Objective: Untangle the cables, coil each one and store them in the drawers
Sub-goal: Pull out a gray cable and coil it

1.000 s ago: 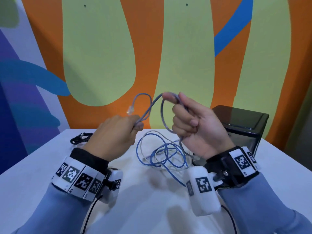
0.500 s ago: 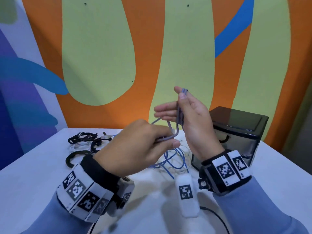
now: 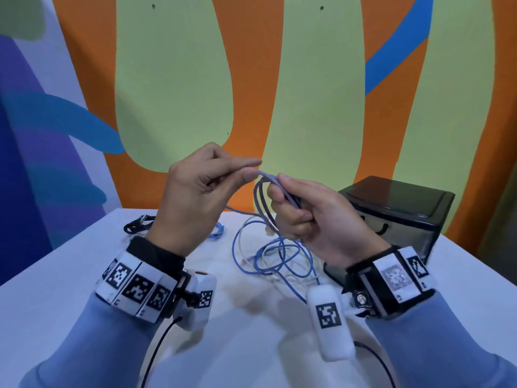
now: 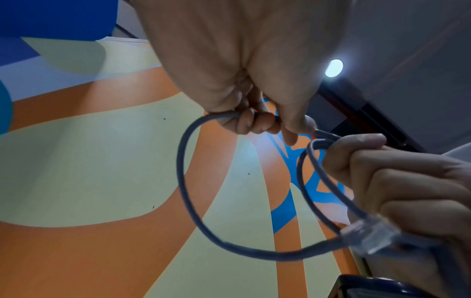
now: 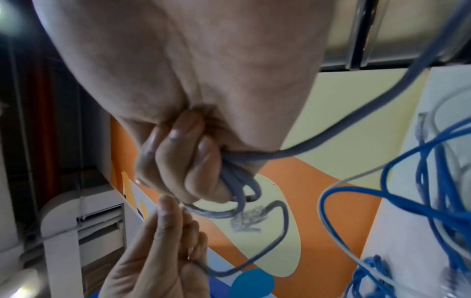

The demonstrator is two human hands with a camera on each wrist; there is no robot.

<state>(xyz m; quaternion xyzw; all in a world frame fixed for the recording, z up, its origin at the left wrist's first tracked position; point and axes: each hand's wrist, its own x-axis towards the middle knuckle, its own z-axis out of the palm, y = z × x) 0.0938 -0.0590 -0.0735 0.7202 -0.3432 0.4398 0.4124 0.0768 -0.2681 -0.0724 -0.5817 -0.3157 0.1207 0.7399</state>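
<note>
Head view shows both hands raised above the white table (image 3: 70, 275), working one grey cable (image 3: 258, 197) into loops. The right hand (image 3: 313, 217) has its fingers curled round a small bundle of finished loops, thumb pressing them down; the left hand (image 3: 195, 200) pinches the next stretch of the same cable between thumb and forefinger, close beside the right, feeding it in. From the left wrist, a clear plug (image 4: 367, 236) at one end of the cable dangles by the right hand's knuckles. I'd say this cable is partly coiled at best, with a tail running down towards the table. Plenty is left: a knot of blue cables (image 3: 279, 259) mixed with a white one lies on the table, black cables (image 3: 137, 222) sit at the far left, and the dark drawer unit (image 3: 397, 208) on the right looks closed, nothing stored as far as I can tell.
</note>
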